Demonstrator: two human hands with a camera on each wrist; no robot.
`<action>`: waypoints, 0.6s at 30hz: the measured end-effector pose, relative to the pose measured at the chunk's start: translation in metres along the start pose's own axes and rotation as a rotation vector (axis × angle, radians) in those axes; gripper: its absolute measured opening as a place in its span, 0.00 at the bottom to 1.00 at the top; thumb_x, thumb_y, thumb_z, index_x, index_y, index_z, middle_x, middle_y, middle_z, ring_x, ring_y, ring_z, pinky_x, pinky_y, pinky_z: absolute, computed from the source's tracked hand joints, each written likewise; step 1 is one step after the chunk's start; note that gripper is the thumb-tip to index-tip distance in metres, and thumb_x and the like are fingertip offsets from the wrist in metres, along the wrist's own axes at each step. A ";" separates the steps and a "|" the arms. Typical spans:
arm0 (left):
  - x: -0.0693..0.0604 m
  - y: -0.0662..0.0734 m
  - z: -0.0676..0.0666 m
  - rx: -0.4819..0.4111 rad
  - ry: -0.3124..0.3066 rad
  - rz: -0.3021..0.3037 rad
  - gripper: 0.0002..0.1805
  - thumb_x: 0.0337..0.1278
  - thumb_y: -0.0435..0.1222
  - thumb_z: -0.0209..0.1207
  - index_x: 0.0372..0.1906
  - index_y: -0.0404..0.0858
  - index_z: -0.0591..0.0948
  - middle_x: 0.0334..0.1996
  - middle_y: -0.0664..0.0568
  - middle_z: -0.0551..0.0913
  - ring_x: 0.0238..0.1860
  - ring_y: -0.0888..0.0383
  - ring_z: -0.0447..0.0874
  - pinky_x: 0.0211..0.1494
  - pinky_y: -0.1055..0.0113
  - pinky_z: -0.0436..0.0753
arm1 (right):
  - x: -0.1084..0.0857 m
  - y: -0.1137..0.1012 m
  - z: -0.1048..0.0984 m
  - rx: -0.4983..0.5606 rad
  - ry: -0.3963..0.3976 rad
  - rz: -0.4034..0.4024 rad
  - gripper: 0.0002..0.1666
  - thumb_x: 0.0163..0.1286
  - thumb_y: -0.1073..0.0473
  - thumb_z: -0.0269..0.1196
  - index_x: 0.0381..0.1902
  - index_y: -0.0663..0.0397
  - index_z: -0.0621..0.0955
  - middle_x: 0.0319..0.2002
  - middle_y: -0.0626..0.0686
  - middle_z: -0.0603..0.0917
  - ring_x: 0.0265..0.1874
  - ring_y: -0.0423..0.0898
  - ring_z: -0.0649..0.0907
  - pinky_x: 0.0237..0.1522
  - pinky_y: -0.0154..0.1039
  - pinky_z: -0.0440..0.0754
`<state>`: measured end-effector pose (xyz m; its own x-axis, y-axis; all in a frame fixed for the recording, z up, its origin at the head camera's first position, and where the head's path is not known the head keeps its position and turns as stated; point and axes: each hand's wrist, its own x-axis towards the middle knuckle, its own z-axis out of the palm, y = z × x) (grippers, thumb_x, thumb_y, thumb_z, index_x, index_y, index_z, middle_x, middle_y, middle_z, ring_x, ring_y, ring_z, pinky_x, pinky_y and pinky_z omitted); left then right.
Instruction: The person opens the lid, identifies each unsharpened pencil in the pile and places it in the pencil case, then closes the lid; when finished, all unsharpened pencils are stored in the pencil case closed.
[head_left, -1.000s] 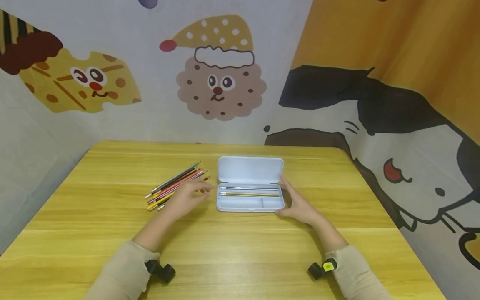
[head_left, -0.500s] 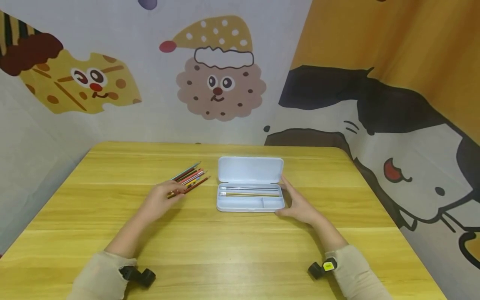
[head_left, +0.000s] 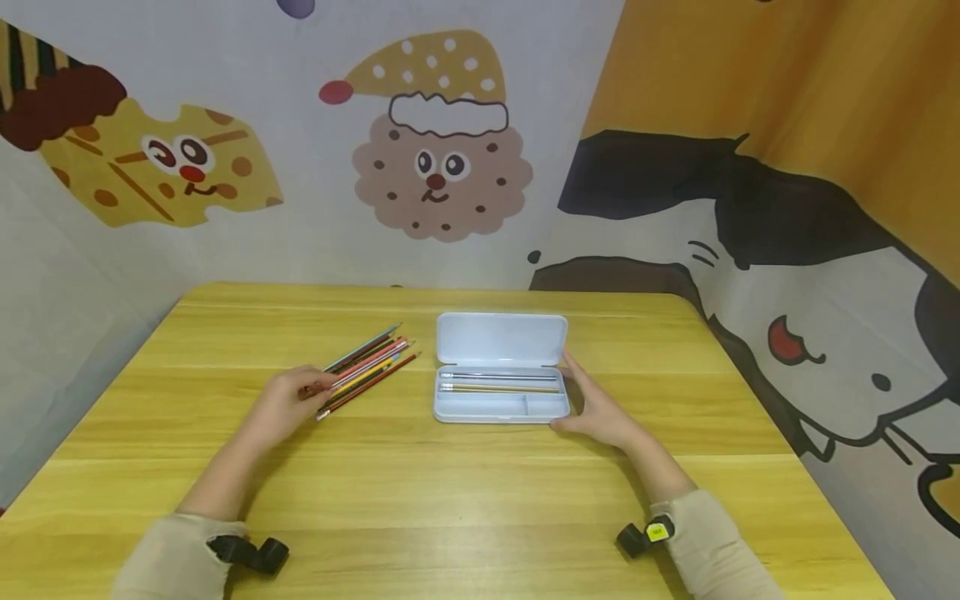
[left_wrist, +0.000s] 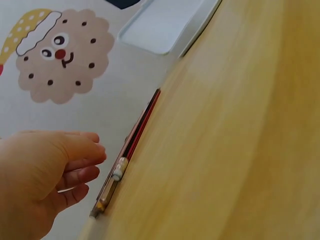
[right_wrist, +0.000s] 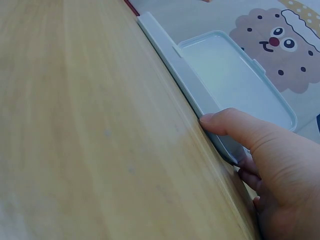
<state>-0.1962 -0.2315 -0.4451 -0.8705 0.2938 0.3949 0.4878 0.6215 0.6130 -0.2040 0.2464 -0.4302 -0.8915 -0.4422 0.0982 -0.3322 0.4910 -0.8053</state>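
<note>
Two pencils (head_left: 501, 389) lay in the open case (head_left: 480, 407); loose pencils (head_left: 369, 372) remained left of it.
Left hand (head_left: 279, 407) relaxed at their near ends; right hand (head_left: 600, 414) gripped the case's right end.

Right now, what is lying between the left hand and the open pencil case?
The head view shows a loose bunch of pencils next to the left hand, then a strip of bare table before the pencil case.
</note>
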 end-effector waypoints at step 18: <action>-0.004 -0.009 -0.003 0.023 -0.091 -0.091 0.13 0.49 0.19 0.63 0.42 0.31 0.85 0.35 0.48 0.82 0.32 0.56 0.74 0.32 0.66 0.77 | 0.000 0.003 -0.001 -0.022 -0.003 0.004 0.69 0.50 0.66 0.74 0.76 0.55 0.41 0.68 0.65 0.62 0.70 0.60 0.54 0.68 0.61 0.41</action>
<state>-0.1971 -0.2405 -0.4497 -0.9138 0.2998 0.2739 0.4060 0.6649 0.6270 -0.2054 0.2484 -0.4322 -0.8918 -0.4427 0.0930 -0.3354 0.5090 -0.7927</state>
